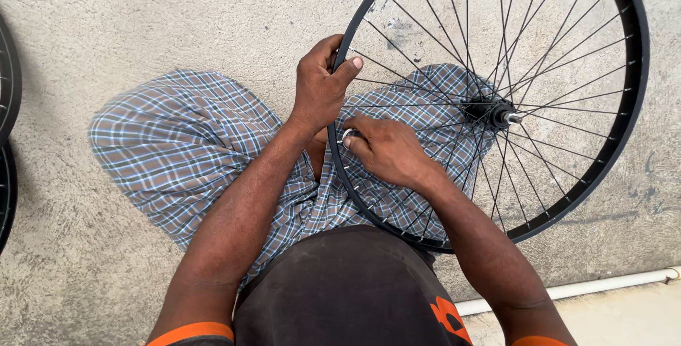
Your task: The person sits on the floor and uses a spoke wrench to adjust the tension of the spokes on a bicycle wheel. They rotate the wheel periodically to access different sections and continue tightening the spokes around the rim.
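At frame centre, the wheel rim point(336, 55) is being gripped by the left hand point(320, 87); a small silver tool point(348, 134) is being pinched by the right hand point(386, 151) fingers. The rim is best being held steady while small turns are being made.

wheel point(567, 197) on lap, pipe point(603, 286) right

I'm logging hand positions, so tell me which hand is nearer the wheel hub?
Right. The right hand lies among the spokes, just beside the hub. The left hand grips the black rim on the far side.
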The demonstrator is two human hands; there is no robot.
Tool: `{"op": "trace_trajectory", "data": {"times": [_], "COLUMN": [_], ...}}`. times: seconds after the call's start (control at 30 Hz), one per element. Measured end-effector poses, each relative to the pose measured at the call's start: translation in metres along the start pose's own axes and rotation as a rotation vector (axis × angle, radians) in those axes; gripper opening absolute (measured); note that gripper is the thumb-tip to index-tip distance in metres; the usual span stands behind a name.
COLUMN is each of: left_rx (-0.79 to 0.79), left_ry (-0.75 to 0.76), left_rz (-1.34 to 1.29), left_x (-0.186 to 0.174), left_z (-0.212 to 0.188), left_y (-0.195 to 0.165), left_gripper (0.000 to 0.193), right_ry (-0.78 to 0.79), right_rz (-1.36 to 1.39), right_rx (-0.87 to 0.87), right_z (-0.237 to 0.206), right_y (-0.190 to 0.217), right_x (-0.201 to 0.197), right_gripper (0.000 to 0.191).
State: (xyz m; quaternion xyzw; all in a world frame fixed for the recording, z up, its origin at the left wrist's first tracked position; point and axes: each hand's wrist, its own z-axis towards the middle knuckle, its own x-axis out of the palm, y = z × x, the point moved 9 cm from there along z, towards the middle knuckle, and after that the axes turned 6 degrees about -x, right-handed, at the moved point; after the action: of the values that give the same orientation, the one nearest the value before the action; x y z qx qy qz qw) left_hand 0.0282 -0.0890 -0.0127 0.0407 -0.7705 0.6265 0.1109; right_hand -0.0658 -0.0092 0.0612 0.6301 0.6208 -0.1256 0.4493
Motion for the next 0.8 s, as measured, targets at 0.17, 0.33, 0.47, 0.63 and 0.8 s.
{"op": "trace_trajectory", "data": {"times": [0.17,0.33,0.47,0.63,0.8], "left_rx": [0.02,0.014,0.038,-0.04,-0.009], "left_ry": [0.011,0.0,-0.021,-0.004,-0.074], "left_rz": [-0.049,0.031,0.096,0.067,0.287], "left_x": [0.001,0.0,-0.001,0.002,-0.002], "left_z": [-0.001,0.0,0.001,0.0,0.002], "left_y": [-0.006,-0.003,-0.002,0.004,-0.007], "left_gripper": [0.042,0.041,0.04,0.04,0.033], "right_ry": [0.122,-0.078,-0.383,-0.423,-0.33], "right_rz": [0.041,0.058,-0.292,-0.21,0.011], "right_rx": [-0.076,-0.096,-0.197,-0.284,-0.223], "right_z": [0.006,0.0,-0.005,-0.013,-0.027], "right_y": [-0.002,-0.005,0.012,0.015,-0.004], "right_x": [0.002,0.004,0.003,-0.008,-0.03], "right_gripper": [0.053,0.039,0.015,0.022,0.022]}}
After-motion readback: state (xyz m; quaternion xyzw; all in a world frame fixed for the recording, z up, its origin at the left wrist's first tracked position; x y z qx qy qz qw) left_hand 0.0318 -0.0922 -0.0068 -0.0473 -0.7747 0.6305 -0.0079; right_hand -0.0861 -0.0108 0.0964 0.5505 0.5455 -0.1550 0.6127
